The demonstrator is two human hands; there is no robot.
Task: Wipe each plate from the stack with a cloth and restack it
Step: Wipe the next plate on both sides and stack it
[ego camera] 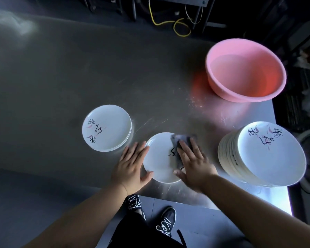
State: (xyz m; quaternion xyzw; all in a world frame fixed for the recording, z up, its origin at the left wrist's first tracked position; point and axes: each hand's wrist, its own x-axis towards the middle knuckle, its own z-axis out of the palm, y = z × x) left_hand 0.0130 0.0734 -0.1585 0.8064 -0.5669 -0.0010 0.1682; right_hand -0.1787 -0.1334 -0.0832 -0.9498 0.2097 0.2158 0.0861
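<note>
While right hand (pixel 191 163) presses one grey cloth (pixel 181 149) flat-fingered onto one plate (pixel 159 163), left hand (pixel 131 165) steadies its rim, fingers straight. Two stacks: tall stack (pixel 265 154) right of hands, short stack (pixel 106 128) left. One pink basin (pixel 245 70) beyond.

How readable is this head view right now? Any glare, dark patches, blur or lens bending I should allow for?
Head view: the table is dim at far left, with bright glare at its near right corner by the tall plate stack; the cloth under the right hand is smeared by motion; the left hand is sharper; the wide lens bends the edges, and the pink basin looks soft.
</note>
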